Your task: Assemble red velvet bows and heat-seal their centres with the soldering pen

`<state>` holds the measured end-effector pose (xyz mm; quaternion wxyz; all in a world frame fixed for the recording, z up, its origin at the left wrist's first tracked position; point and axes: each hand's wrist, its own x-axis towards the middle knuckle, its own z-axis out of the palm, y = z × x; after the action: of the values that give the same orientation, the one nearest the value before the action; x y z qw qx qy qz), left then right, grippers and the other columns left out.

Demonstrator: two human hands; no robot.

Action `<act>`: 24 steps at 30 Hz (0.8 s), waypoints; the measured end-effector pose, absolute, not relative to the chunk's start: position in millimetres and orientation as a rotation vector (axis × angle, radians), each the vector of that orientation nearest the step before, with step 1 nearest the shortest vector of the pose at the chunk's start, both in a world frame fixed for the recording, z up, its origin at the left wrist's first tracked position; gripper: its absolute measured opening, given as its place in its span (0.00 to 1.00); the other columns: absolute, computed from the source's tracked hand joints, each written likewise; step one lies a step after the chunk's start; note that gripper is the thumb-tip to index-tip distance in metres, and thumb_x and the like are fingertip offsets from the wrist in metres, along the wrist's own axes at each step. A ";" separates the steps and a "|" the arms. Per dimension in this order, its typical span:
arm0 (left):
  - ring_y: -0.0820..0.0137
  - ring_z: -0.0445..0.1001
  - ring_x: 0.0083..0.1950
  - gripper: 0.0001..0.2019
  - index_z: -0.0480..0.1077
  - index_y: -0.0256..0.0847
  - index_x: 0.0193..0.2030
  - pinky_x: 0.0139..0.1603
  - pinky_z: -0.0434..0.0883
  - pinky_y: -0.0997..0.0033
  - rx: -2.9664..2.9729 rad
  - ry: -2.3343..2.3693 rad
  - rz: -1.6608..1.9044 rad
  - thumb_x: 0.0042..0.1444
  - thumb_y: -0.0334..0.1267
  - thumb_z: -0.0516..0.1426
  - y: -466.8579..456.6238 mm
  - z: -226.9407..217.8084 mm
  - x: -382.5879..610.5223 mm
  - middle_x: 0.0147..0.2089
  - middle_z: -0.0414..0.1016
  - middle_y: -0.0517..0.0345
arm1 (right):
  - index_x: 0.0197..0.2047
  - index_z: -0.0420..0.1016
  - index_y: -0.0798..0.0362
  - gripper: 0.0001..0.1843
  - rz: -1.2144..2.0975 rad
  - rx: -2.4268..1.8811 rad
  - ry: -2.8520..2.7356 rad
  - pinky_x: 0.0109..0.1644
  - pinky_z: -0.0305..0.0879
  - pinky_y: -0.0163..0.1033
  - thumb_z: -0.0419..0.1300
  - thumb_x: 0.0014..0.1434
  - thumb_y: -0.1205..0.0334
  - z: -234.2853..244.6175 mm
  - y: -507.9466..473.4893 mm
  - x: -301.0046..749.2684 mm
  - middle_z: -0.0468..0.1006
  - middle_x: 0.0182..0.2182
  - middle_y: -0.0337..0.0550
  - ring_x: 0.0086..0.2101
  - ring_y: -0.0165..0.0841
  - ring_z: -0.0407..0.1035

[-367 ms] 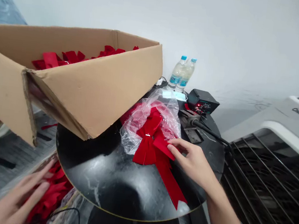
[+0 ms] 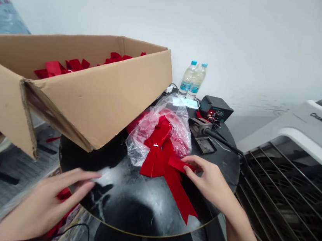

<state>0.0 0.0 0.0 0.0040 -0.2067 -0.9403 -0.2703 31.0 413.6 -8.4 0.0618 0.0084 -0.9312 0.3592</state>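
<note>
A red velvet bow (image 2: 156,147) with a pale tie at its middle rests against a clear plastic bag (image 2: 137,143) on the round black table. My right hand (image 2: 208,179) pinches a short red ribbon strip (image 2: 177,163) between thumb and fingertips, right of the bow. Beneath that strip, a longer red ribbon tail (image 2: 181,197) with a notched end runs toward the table's front. Over the table's left edge, my left hand (image 2: 51,197) has its thumb and forefinger apart, with nothing seen between them. It partly covers a heap of red ribbon pieces (image 2: 60,221) below the table.
A large cardboard box (image 2: 125,96) of red bows stands at the left. Two water bottles (image 2: 193,81), a black control unit (image 2: 217,108) with a red light, and a corded tool holder (image 2: 199,128) sit toward the back. A white Changhong appliance (image 2: 303,130) is at right.
My left hand has risen from the red ribbon heap and moved right, over the table edge. My right hand keeps its pinch on the strip, which has tilted flatter. The view shifted slightly.
</note>
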 end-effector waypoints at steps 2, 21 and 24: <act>0.65 0.83 0.45 0.16 0.81 0.52 0.50 0.48 0.75 0.73 -0.774 -3.024 -1.002 0.67 0.54 0.56 59.0 21.9 -24.1 0.47 0.86 0.61 | 0.47 0.80 0.46 0.10 1.074 -0.007 -2.752 0.43 0.72 0.42 0.59 0.65 0.58 -11.1 417.6 37.2 0.84 0.41 0.40 0.38 0.37 0.78; 0.65 0.73 0.33 0.15 0.70 0.43 0.36 0.34 0.63 0.66 -0.890 -3.094 -0.719 0.60 0.53 0.61 152.3 47.7 -67.1 0.32 0.76 0.59 | 0.46 0.82 0.48 0.10 0.729 -0.039 -2.635 0.54 0.75 0.54 0.59 0.67 0.58 2.2 418.3 69.0 0.83 0.48 0.48 0.49 0.46 0.77; 0.65 0.75 0.35 0.14 0.70 0.43 0.40 0.38 0.67 0.65 -0.978 -3.034 -0.830 0.66 0.52 0.57 155.8 42.2 -60.4 0.34 0.76 0.59 | 0.59 0.78 0.37 0.20 0.776 0.354 -2.630 0.59 0.75 0.48 0.56 0.69 0.64 41.8 394.1 104.0 0.79 0.58 0.39 0.55 0.41 0.75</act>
<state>-60.4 155.8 42.2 -0.0761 -0.2960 -0.9184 -0.2511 104.0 394.1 41.8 0.1873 0.1258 -0.9344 0.2756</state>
